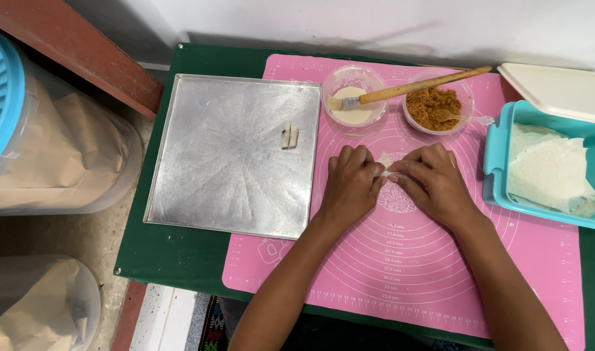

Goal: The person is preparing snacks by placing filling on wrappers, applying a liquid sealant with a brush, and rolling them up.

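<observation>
Head view: left hand [351, 185] and right hand [434, 182] pinch a small thin white pastry wrapper [384, 160] between closed fingertips on the pink silicone mat [401, 260].

I see two bare forearms, no sleeves reach them. The left hand [351, 185] and the right hand [434, 182] carry no ring, no watch, no glove. Nails are short. Below, a dark patterned garment shows.

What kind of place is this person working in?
Probably a home kitchen corner: a pink silicone pastry mat, a square metal baking tray and a clear bowl of brown filling.
</observation>
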